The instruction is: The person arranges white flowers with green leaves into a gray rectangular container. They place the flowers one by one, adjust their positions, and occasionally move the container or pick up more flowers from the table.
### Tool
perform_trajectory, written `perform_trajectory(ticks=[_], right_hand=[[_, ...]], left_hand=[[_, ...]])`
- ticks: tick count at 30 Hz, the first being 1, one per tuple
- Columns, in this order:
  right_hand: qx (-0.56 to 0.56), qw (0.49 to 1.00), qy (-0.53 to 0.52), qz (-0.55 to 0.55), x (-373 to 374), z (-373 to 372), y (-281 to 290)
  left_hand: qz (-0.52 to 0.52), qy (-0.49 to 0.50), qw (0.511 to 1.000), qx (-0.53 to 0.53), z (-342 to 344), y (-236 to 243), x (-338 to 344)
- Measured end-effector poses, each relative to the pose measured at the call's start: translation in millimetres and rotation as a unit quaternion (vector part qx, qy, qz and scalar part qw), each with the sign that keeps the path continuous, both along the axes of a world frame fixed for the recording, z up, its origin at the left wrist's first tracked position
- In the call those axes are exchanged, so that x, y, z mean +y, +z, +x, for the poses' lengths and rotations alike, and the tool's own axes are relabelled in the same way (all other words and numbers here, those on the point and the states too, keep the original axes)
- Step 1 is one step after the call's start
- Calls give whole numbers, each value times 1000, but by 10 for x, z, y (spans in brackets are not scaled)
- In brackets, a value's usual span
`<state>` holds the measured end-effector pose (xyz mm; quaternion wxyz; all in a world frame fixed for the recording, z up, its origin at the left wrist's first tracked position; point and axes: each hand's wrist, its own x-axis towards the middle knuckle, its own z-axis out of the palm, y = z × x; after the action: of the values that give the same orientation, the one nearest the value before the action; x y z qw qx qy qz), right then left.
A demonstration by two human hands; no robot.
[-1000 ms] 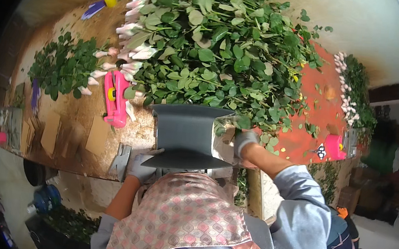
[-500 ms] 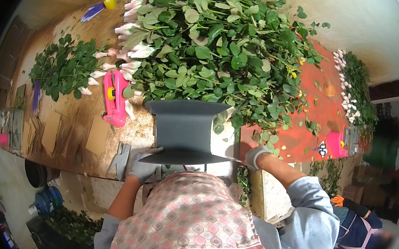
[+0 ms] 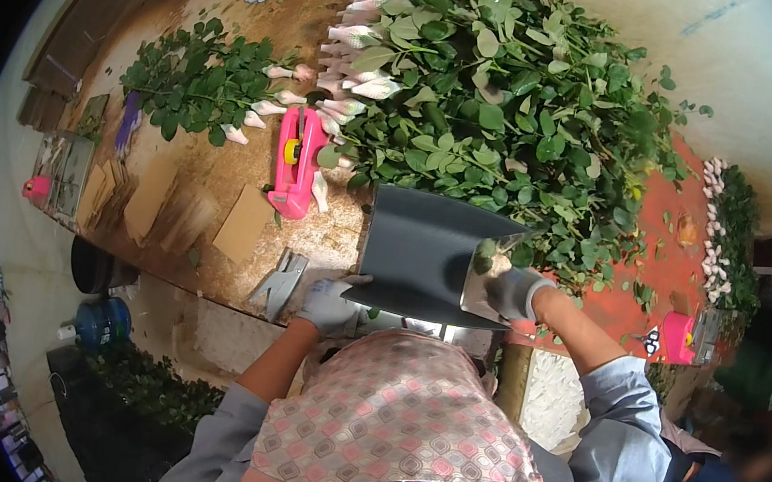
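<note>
Nearest the apron (image 3: 404,399), the gloved left hand (image 3: 331,302) is at the near left corner of a dark sheet (image 3: 421,236), thumb extended along its edge; whether the other fingers pinch it cannot be told. The gloved right hand (image 3: 518,293) is at the sheet's right end, over a pale panel (image 3: 476,297); its fingers are in shadow, their grip undetermined.

The sheet is located at the table's (image 3: 238,168) near edge, between the hands, bent like a trough. Assessment: light, thin, stiff but springy, smooth enough to slip against gloves, unlikely to break. Recommended hold: both ends, by the rims.

Left of it lie a grey metal tool (image 3: 281,284) and, farther out, a pink tape dispenser (image 3: 296,166). Beyond, heaped roses (image 3: 510,111): buds judged easily bruised; handle by stems.
</note>
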<state>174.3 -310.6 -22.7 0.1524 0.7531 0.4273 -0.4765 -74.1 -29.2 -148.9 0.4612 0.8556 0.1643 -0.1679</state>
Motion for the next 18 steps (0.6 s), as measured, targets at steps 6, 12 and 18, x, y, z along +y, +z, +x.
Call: perform_trajectory(ticks=[6, 12, 18], right_hand=[[194, 902, -133, 362, 881, -275, -189], [-59, 883, 88, 457, 908, -498, -1192], [-54, 835, 90, 540, 812, -488, -1552]], left_hand=[[72, -30, 992, -97, -65, -64, 4], [102, -110, 974, -171, -86, -88, 30], [19, -42, 993, -107, -134, -116, 34]])
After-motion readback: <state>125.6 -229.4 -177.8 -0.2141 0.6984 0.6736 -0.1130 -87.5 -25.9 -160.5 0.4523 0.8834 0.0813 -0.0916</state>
